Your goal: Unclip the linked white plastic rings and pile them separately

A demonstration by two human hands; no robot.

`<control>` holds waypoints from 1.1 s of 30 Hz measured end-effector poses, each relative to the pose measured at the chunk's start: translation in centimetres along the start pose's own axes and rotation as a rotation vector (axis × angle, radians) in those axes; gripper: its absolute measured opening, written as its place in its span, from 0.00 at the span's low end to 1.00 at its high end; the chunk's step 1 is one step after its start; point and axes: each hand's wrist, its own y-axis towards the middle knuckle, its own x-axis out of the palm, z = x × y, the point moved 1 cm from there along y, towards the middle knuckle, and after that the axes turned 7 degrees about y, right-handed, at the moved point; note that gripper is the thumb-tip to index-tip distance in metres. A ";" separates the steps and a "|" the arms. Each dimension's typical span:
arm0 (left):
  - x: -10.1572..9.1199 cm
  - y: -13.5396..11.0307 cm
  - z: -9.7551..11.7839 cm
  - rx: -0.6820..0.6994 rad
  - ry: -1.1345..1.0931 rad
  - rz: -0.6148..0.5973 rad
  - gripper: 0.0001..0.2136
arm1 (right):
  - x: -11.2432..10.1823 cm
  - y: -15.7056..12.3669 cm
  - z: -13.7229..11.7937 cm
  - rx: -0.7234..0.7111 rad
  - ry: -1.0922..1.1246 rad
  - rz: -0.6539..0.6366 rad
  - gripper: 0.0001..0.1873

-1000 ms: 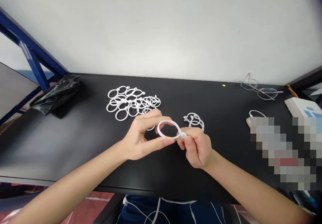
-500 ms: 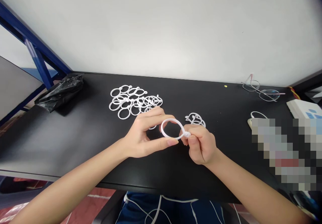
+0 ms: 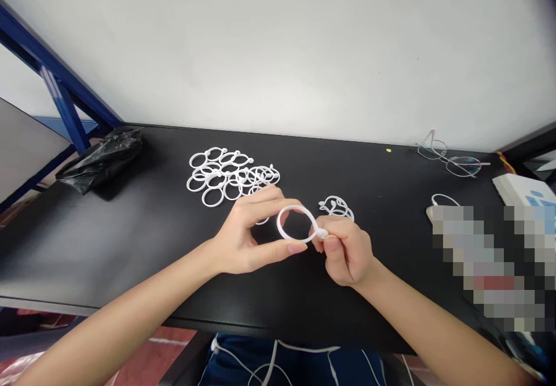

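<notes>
A white plastic ring [image 3: 290, 212] is held above the black table [image 3: 130, 235] between both hands. My left hand [image 3: 247, 232] pinches its left side with the fingers on top and the thumb under it. My right hand [image 3: 345, 253] is closed on the ring's knob at the right end. A heap of several white rings [image 3: 230, 176] lies behind my left hand. A smaller cluster of white rings [image 3: 336, 206] lies just behind my right hand.
A crumpled black plastic bag [image 3: 98, 157] sits at the table's left back corner. Eyeglasses [image 3: 452, 160] lie at the back right, near a white box [image 3: 521, 189]. A blue metal frame [image 3: 56, 94] rises at the left. A blurred patch covers the right side.
Both hands have shifted slightly to the right with the ring still held between them. The grip looks the same.
</notes>
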 end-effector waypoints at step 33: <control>1.1 -0.1 -1.7 0.074 0.782 -0.050 0.11 | -2.4 1.1 3.5 0.557 -0.629 -0.051 0.11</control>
